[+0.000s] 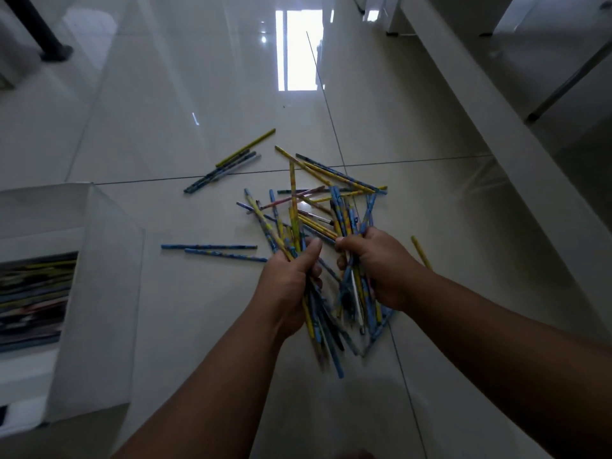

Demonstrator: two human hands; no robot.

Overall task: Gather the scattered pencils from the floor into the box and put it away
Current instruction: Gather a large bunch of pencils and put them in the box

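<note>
The left hand (291, 283) was curled round a loose bundle of blue and yellow patterned pencils (317, 326), thumb pressed across the shafts, whose lower ends fanned out below the palm. Just beside it, the right hand (381, 270) gripped a second bundle of the same blue and yellow pencils (361, 301), fingers wrapped tightly about it. The two handfuls crossed one another between the wrists. Beyond the knuckles, a tangled heap of thin patterned pencils (314, 200) lay on the glossy pale tiled floor (198, 326), some of them running up into the two grips, so where the held bundles ended and the heap began could not be told. A pair of blue pencils (212, 250) lay side by side on the tiles to the left of the heap, apart from it. Farther off, a small group of yellow, blue and grey pencils (228, 167) lay aslant across a grout line. A single yellow pencil (421, 253) rested just to the right of the right wrist. At the left edge stood an open white cardboard box (99, 293), its flap raised, with blurred layers of gathered pencils (36, 293) lying inside. A dark furniture leg (36, 28) stood at the far left.
</note>
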